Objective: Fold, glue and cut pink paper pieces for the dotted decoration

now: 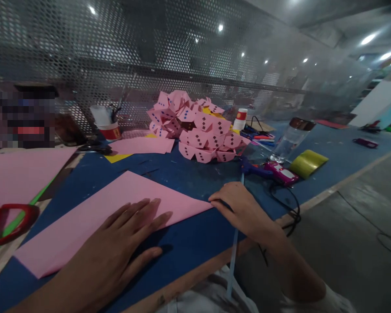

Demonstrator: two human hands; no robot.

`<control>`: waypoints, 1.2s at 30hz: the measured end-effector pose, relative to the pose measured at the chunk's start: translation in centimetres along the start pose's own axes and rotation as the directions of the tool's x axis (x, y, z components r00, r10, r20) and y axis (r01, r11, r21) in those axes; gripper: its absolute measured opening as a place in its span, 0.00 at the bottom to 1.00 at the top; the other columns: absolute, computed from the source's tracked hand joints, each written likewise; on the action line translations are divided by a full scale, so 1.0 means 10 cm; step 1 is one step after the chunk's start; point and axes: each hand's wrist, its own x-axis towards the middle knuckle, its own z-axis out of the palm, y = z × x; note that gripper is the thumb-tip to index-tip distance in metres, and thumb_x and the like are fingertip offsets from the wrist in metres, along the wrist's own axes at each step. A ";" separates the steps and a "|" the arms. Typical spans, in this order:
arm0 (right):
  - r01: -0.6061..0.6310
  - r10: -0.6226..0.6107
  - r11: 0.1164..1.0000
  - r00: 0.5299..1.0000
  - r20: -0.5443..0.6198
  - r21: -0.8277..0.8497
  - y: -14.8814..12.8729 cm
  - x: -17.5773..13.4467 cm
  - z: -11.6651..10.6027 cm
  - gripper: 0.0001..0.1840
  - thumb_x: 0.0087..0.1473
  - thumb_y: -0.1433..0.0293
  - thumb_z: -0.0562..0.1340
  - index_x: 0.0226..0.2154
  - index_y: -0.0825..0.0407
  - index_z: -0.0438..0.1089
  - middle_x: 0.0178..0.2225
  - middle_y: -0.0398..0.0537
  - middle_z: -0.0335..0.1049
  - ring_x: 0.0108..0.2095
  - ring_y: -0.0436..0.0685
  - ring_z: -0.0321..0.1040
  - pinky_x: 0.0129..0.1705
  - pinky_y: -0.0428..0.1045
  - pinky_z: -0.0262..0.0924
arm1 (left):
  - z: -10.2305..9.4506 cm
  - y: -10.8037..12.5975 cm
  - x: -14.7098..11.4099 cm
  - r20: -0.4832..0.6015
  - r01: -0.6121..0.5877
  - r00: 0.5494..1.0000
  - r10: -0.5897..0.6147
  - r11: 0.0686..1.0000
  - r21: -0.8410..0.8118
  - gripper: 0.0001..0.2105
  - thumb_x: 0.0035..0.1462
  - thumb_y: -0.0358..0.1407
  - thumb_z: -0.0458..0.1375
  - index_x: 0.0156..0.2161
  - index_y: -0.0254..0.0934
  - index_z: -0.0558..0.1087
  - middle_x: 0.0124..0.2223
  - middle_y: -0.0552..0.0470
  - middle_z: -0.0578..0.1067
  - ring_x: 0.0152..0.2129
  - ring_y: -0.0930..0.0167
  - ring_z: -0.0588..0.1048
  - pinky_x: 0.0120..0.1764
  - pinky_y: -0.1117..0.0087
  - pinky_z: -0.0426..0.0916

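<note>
Fingers of the left hand (117,243) spread flat on one folded pink sheet (87,217); those of the right hand (241,208) pinch its pointed tip. Bare blue surface (195,241) separates sheet from wooden edge (187,280). Beyond stand two cups (110,132) and one bottle (286,143), before a perforated screen (117,48).

On the blue table (343,156), a dark-lidded clear bottle (288,141), standing just behind a magenta device (282,173); beside both, a yellow roll (309,163). Farther right, a purple object (365,143). Far left, a red looped handle (31,213). Near the perforated screen (117,45), a red-and-white cup (109,132).
</note>
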 end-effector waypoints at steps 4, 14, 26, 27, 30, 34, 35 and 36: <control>-0.005 0.005 1.000 0.999 -0.048 -0.004 0.01 0.00 0.01 0.06 0.69 0.72 0.60 0.44 0.51 0.73 0.43 0.47 0.80 0.46 0.57 0.74 0.57 0.56 0.56 | 0.01 0.00 0.00 -0.002 0.001 1.000 -0.001 1.000 0.015 0.33 0.67 0.55 0.56 0.73 0.58 0.54 0.74 0.54 0.60 0.66 0.54 0.66 0.63 0.47 0.63; -0.015 0.015 1.000 0.999 -0.036 -0.011 0.00 0.01 0.01 0.07 0.70 0.71 0.59 0.43 0.50 0.74 0.42 0.47 0.81 0.44 0.57 0.75 0.57 0.57 0.58 | 0.01 -0.01 0.00 -0.002 0.009 1.000 -0.009 1.000 -0.011 0.32 0.67 0.54 0.56 0.73 0.59 0.55 0.74 0.56 0.60 0.66 0.53 0.67 0.64 0.47 0.63; -0.004 0.003 1.000 1.000 -0.031 -0.005 -0.02 0.01 0.01 0.06 0.68 0.72 0.61 0.42 0.50 0.74 0.40 0.47 0.80 0.44 0.58 0.74 0.56 0.58 0.58 | -0.05 0.04 0.01 0.034 0.040 0.999 -0.039 0.999 -0.034 0.31 0.68 0.54 0.55 0.72 0.57 0.57 0.74 0.53 0.60 0.68 0.55 0.63 0.66 0.48 0.60; -0.003 0.003 1.000 0.999 -0.032 -0.007 -0.03 0.01 0.01 0.06 0.68 0.72 0.61 0.42 0.49 0.74 0.40 0.47 0.80 0.44 0.58 0.74 0.56 0.58 0.58 | -0.04 0.04 0.01 0.039 0.046 0.998 -0.044 0.998 -0.041 0.31 0.68 0.55 0.55 0.72 0.57 0.57 0.74 0.53 0.60 0.68 0.55 0.63 0.66 0.48 0.60; -0.001 0.001 1.000 0.999 -0.034 -0.017 -0.03 0.01 0.01 0.06 0.68 0.72 0.61 0.42 0.49 0.74 0.40 0.48 0.80 0.44 0.59 0.73 0.54 0.58 0.59 | -0.03 0.04 0.01 0.040 0.051 0.998 -0.049 0.997 -0.058 0.31 0.68 0.55 0.55 0.72 0.58 0.56 0.74 0.54 0.59 0.67 0.54 0.64 0.66 0.48 0.60; 0.006 -0.007 1.000 0.999 -0.048 -0.016 -0.03 0.01 0.01 0.06 0.68 0.73 0.61 0.43 0.49 0.74 0.40 0.48 0.79 0.44 0.59 0.73 0.53 0.58 0.60 | -0.03 0.04 0.00 0.036 0.052 0.998 -0.050 0.997 -0.057 0.31 0.68 0.55 0.54 0.72 0.57 0.57 0.74 0.53 0.60 0.67 0.54 0.64 0.66 0.48 0.60; 0.007 -0.007 1.000 0.998 -0.057 -0.014 -0.03 0.01 0.01 0.06 0.68 0.73 0.61 0.43 0.50 0.74 0.40 0.49 0.79 0.45 0.59 0.73 0.53 0.58 0.60 | -0.03 0.04 0.00 0.041 0.053 0.998 -0.051 0.997 -0.055 0.31 0.68 0.55 0.54 0.72 0.57 0.57 0.74 0.53 0.60 0.67 0.54 0.63 0.66 0.48 0.60; 0.008 -0.009 1.000 0.998 -0.066 -0.014 -0.04 0.01 0.00 0.06 0.68 0.73 0.61 0.44 0.49 0.74 0.41 0.49 0.78 0.46 0.59 0.72 0.52 0.57 0.60 | -0.03 0.04 0.00 0.044 0.053 0.998 -0.051 0.997 -0.054 0.31 0.68 0.55 0.54 0.72 0.57 0.57 0.74 0.53 0.59 0.68 0.54 0.63 0.66 0.48 0.60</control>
